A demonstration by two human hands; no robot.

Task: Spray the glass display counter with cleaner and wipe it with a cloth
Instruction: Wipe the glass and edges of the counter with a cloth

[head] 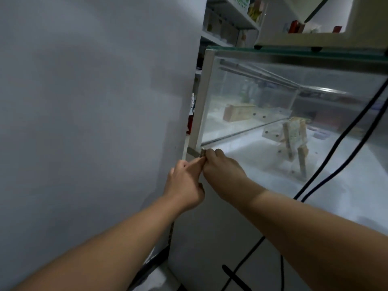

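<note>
The glass display counter has a white frame post at its left corner and a white base panel. Both my hands meet at the lower left corner of the glass. My right hand pinches a small tan piece at the end of a grey strip stuck across the post. My left hand points a straight index finger at that piece and touches it, its other fingers curled. No spray bottle or cloth is in view.
A grey wall stands close on the left. Black cables hang across the front glass and run down to the floor. Boxes and small packets sit inside the counter. A white appliance rests on top, with shelves behind.
</note>
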